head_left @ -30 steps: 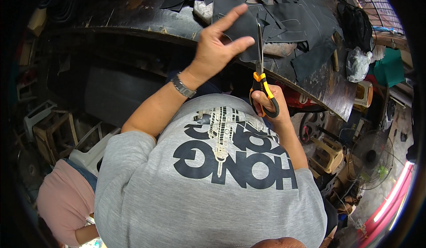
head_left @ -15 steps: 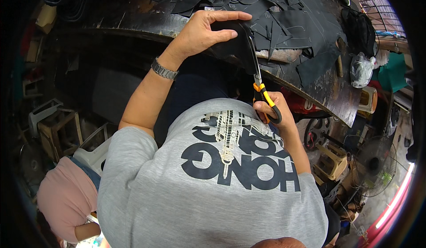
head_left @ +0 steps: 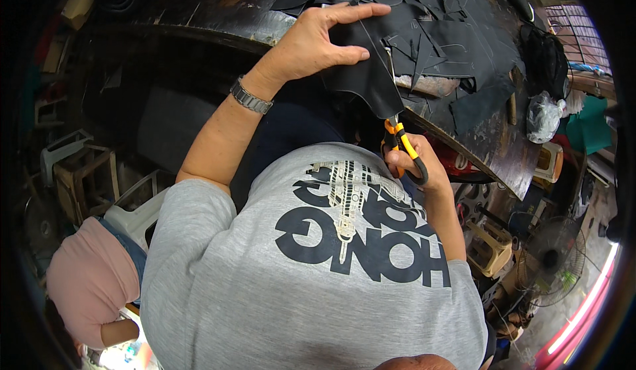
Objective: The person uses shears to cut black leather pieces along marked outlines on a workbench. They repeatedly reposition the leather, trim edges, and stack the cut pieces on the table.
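In the left hand (head_left: 317, 42), a dark, seemingly matte sheet (head_left: 368, 72).

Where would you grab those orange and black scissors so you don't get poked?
By the loop handles, coming from below. The orange-and-black-handled scissors point their blades up into the black sheet piece, so the handles are the near, blunt end. The right hand grips there; the left hand holds the sheet.

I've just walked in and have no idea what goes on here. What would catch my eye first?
At the centre, the left hand holds up a black sheet piece, while the right hand grips orange-handled scissors just below it. Behind them a dark workbench is heaped with more black cut pieces. At the lower left, another person in a pink top is close by.
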Demonstrator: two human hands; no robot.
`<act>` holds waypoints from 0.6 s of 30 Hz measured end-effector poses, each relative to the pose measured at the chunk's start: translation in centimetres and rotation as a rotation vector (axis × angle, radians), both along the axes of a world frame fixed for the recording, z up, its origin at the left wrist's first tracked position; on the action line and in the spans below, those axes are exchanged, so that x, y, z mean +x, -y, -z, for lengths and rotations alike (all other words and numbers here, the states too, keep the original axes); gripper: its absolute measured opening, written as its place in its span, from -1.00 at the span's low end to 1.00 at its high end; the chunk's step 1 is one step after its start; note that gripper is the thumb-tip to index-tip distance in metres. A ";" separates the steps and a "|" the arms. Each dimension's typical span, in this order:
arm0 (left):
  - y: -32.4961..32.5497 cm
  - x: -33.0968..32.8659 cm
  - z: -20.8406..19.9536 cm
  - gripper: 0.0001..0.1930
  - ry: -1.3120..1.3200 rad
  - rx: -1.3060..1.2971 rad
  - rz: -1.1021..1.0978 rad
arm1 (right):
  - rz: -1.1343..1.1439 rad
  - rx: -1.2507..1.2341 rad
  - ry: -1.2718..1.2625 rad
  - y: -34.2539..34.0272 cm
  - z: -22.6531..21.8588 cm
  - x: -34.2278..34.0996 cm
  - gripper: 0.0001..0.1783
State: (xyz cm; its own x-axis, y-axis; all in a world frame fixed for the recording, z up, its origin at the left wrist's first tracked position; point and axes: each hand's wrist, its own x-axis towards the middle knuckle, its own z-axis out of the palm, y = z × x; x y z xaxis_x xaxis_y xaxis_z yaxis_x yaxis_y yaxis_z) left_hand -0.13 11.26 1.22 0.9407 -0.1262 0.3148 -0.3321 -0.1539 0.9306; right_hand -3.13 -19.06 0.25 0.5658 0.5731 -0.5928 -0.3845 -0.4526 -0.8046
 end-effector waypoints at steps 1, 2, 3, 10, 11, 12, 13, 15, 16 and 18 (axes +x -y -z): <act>-0.2 0.0 -0.2 -0.39 0.011 0.015 -0.022 | -0.008 -0.003 -0.021 0.2 -0.1 0.1 -0.30; -0.4 0.0 -0.3 -0.40 0.002 0.021 -0.024 | -0.017 -0.008 -0.043 0.3 -0.2 0.2 -0.25; -0.4 0.0 -0.5 -0.40 0.020 0.018 0.013 | -0.036 0.007 -0.028 0.4 -0.2 0.2 -0.25; 0.6 -0.1 -0.1 -0.38 0.002 0.071 0.128 | -0.092 0.051 -0.002 0.0 -0.2 0.5 -0.24; 0.7 -0.1 -0.1 -0.38 -0.006 0.031 0.144 | -0.085 0.073 -0.001 -0.2 -0.1 0.4 -0.24; 0.7 -0.1 0.0 -0.37 -0.008 0.009 0.151 | -0.077 0.071 0.005 -0.2 -0.1 0.3 -0.24; 0.7 -0.1 0.1 -0.37 -0.010 -0.013 0.157 | -0.069 0.082 0.012 -0.3 0.0 0.2 -0.23; 0.6 -0.1 0.2 -0.37 -0.007 0.003 0.153 | -0.048 0.078 0.020 -0.3 0.2 0.1 -0.23; 0.5 -0.1 0.2 -0.37 -0.006 0.012 0.151 | -0.035 0.064 0.021 -0.2 0.3 0.0 -0.24; 0.4 0.0 0.4 -0.37 0.046 0.038 0.143 | -0.004 0.074 0.017 0.1 0.5 -0.2 -0.31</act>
State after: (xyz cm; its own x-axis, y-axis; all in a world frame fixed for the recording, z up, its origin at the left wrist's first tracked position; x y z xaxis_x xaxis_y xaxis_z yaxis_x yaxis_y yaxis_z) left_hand -0.16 10.84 0.85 0.8971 -0.2700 0.3497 -0.3952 -0.1366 0.9084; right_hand -3.37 -19.19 -0.27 0.5728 0.6176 -0.5390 -0.3687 -0.3932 -0.8423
